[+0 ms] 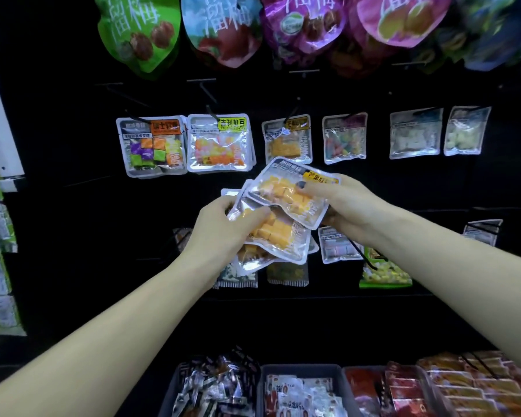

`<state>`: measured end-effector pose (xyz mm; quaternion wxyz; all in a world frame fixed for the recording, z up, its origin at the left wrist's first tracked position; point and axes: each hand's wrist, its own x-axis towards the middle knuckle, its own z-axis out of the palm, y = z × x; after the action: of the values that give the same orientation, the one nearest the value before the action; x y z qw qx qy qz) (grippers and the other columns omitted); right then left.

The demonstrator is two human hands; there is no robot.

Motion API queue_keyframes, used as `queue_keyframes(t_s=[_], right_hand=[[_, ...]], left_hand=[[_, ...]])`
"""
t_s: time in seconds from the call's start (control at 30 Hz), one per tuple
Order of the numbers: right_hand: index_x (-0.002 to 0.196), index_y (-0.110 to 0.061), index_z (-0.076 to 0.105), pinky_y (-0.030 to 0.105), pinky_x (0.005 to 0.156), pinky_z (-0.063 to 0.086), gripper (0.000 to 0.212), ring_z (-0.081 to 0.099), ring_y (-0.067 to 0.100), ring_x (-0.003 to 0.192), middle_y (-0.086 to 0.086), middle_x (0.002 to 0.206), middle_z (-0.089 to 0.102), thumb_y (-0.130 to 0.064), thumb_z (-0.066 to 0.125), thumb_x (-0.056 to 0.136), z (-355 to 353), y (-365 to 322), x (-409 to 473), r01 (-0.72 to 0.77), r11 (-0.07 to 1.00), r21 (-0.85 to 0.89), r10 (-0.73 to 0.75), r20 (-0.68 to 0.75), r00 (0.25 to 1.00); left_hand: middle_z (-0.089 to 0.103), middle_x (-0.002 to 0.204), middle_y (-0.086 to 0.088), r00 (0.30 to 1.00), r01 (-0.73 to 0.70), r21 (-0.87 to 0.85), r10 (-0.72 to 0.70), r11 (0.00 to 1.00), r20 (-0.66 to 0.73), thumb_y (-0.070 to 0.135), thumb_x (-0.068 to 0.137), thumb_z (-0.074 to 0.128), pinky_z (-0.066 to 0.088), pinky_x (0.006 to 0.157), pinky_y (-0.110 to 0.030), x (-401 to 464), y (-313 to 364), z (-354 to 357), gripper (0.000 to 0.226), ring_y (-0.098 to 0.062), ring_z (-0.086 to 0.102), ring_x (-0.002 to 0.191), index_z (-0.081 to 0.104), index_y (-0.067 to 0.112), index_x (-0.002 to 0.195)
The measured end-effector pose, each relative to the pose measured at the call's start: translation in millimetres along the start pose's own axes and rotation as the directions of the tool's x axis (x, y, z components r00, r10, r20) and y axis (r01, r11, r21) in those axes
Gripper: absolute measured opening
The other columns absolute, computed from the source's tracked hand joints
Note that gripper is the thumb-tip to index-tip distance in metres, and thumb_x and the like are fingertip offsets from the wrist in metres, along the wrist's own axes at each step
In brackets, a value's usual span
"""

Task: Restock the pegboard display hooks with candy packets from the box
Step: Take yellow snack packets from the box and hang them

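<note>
In front of a black pegboard, my left hand (226, 224) grips a small stack of clear packets of orange candy cubes (275, 236). My right hand (340, 206) pinches the top orange candy packet (292, 194) by its right end, thumb on its face, lifted slightly off the stack. Directly above, on a hook (292, 111), hangs a matching orange packet (286, 139). The box is not in view.
Other hooks hold a multicolour cube packet (152, 145), an orange-pink packet (218, 144), a gummy packet (345, 138) and pale packets (415, 133). Large plum bags (139, 31) hang above. Grey bins (301, 371) of snacks sit below. More packets hang behind my hands.
</note>
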<state>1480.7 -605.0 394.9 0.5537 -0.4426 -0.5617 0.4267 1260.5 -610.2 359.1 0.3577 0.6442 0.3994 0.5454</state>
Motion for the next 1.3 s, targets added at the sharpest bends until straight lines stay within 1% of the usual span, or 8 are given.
queue_keyframes(t_s=[0.13,0.2,0.33,0.43,0.77,1.07,1.2,1.3], right_hand=[[0.133,-0.007,0.053,0.059,0.094,0.058,0.048,0.071,0.042,0.111,0.023,0.126,0.069,0.012,0.062,0.09,-21,-10,4,0.044,0.993,0.114,-0.044,0.004,0.999],[0.132,-0.002,0.054,0.061,0.098,0.055,0.049,0.07,0.044,0.113,0.025,0.127,0.069,0.018,0.057,0.088,-26,-20,8,0.05,0.994,0.099,-0.053,0.025,0.998],[0.106,0.009,0.068,0.058,0.104,0.052,0.034,0.073,0.041,0.105,0.025,0.11,0.075,0.003,0.079,0.073,-22,-41,22,0.121,0.992,-0.035,-0.125,-0.112,0.986],[0.113,0.008,0.068,0.057,0.096,0.057,0.039,0.075,0.04,0.1,0.025,0.11,0.075,0.003,0.078,0.076,-16,-55,31,0.215,0.976,-0.027,-0.216,-0.136,0.967],[0.12,0.0,0.063,0.052,0.084,0.063,0.038,0.077,0.033,0.098,0.019,0.115,0.074,0.007,0.073,0.083,-9,-69,60,0.322,0.946,-0.03,-0.322,-0.171,0.931],[0.116,0.0,0.067,0.057,0.09,0.06,0.045,0.075,0.036,0.101,0.019,0.112,0.075,0.0,0.078,0.073,-8,-59,84,0.287,0.958,-0.014,-0.285,-0.174,0.943],[0.113,-0.009,0.071,0.053,0.099,0.056,0.055,0.073,0.034,0.106,0.011,0.111,0.077,-0.026,0.088,0.064,-8,-46,106,0.192,0.981,-0.022,-0.192,-0.224,0.955],[0.12,-0.009,0.065,0.042,0.07,0.065,0.06,0.071,0.027,0.101,0.007,0.116,0.068,-0.038,0.088,0.073,-6,-37,118,0.079,0.996,-0.031,-0.084,-0.279,0.957]], left_hand=[[0.081,0.091,-0.001,0.999,0.032,-0.02,-0.032,0.999,0.007,0.033,0.09,0.081,0.063,0.08,-0.06,0,-4,7,0.014,-0.031,0.079,0.085,0.077,0.021,0.095],[0.081,0.091,-0.002,0.999,0.038,-0.013,-0.038,0.999,-0.006,0.035,0.091,0.081,0.063,0.076,-0.061,2,-5,8,0.019,-0.035,0.078,0.082,0.076,0.019,0.099],[0.081,0.092,-0.003,0.998,0.049,0.002,-0.049,0.999,-0.028,0.034,0.094,0.078,0.059,0.052,-0.037,7,-5,11,0.022,-0.035,0.075,0.073,0.075,0.015,0.103],[0.08,0.094,-0.005,0.998,0.047,0.0,-0.047,0.999,-0.036,0.034,0.094,0.078,0.049,0.046,-0.025,11,-4,13,0.022,-0.021,0.073,0.063,0.074,0.013,0.103],[0.08,0.093,-0.006,1.0,0.006,0.025,-0.005,1.0,-0.017,0.034,0.091,0.079,0.056,0.054,-0.033,19,1,14,0.016,-0.034,0.076,0.08,0.075,0.019,0.094],[0.08,0.098,0.003,1.0,-0.01,0.048,0.011,0.999,-0.006,0.049,0.082,0.081,0.062,0.084,-0.059,29,-4,16,0.027,-0.027,0.078,0.091,0.076,0.028,0.098],[0.081,0.096,0.003,1.0,-0.015,0.021,0.015,1.0,0.009,0.038,0.088,0.08,0.062,0.07,-0.042,33,-9,16,0.016,-0.026,0.079,0.088,0.076,0.026,0.096],[0.081,0.093,0.001,1.0,-0.007,-0.024,0.007,1.0,0.01,0.028,0.092,0.079,0.061,0.063,-0.035,34,-15,15,0.012,-0.024,0.08,0.082,0.075,0.02,0.101]])
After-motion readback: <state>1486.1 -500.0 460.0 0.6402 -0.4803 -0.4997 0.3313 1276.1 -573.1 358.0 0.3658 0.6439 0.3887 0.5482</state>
